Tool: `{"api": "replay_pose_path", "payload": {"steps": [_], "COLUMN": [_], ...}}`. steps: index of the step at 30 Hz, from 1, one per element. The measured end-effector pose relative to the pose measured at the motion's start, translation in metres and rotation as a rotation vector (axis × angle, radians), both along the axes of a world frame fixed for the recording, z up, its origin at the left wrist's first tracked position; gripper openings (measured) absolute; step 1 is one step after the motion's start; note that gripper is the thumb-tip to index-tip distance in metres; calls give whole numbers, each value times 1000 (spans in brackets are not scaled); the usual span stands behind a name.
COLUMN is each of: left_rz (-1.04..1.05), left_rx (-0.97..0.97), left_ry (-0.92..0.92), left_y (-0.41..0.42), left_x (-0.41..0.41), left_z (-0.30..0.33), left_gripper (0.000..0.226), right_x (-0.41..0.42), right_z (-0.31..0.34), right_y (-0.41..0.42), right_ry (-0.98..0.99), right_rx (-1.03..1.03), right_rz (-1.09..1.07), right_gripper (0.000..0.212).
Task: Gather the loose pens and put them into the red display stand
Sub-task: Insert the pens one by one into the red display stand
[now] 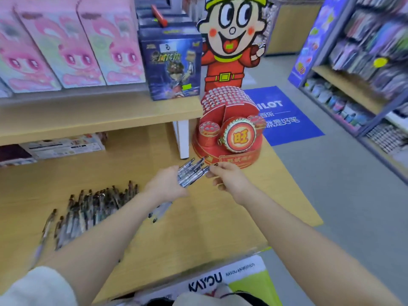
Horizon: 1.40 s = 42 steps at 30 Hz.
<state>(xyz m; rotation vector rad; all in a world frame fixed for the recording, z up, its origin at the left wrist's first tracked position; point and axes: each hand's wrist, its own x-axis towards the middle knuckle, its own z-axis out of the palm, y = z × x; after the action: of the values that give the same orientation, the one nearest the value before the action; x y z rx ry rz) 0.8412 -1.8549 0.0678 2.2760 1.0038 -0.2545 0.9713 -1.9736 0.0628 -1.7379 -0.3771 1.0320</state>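
**Red Stand Loading: Bundle Held, Single Pen Drawn Off**

Red cardboard formed the display stand [227, 131], which sat at the right end of the wooden table [198, 228], its top faces pierced with rows of small round holes. Both hands worked just in front of its base, probably so that each pen had only a short way to travel to a hole.

The left hand [167, 184] gripped a bundle of pens [192, 173], fingers curled round the barrels, tips fanned toward the stand. Holding several at once apparently served as a ready supply for the other hand.

The right hand [225, 175] met the bundle at its far end. Thumb and forefinger pinched one pen tip; the remaining fingers were curled loosely beneath. Which pen was pinched could not be told through the blur.

A heap of loose pens [92, 204] lay on the table to the left, well apart from the stand. Judged from that heap, most of the task remained.
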Motion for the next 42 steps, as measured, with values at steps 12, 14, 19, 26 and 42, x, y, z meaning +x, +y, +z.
{"api": "replay_pose_path", "payload": {"steps": [12, 14, 19, 26, 42], "left_rz": [21, -1, -40, -59, 162], "left_rx": [28, 29, 109, 200, 191], "left_ry": [17, 52, 47, 42, 91], "left_y": [-11, 1, 21, 24, 17], "left_x": [52, 49, 59, 67, 57], "left_z": [-4, -6, 3, 4, -16], "left_gripper": [36, 34, 35, 39, 40], "right_x": [75, 87, 99, 111, 143], "right_z": [6, 9, 7, 14, 19], "right_y": [-12, -11, -3, 18, 120], "right_ry": [27, 4, -135, -303, -522], "right_rx": [90, 118, 137, 226, 143], "right_rz": [-276, -353, -349, -349, 141], "right_gripper": [15, 16, 10, 11, 16]}}
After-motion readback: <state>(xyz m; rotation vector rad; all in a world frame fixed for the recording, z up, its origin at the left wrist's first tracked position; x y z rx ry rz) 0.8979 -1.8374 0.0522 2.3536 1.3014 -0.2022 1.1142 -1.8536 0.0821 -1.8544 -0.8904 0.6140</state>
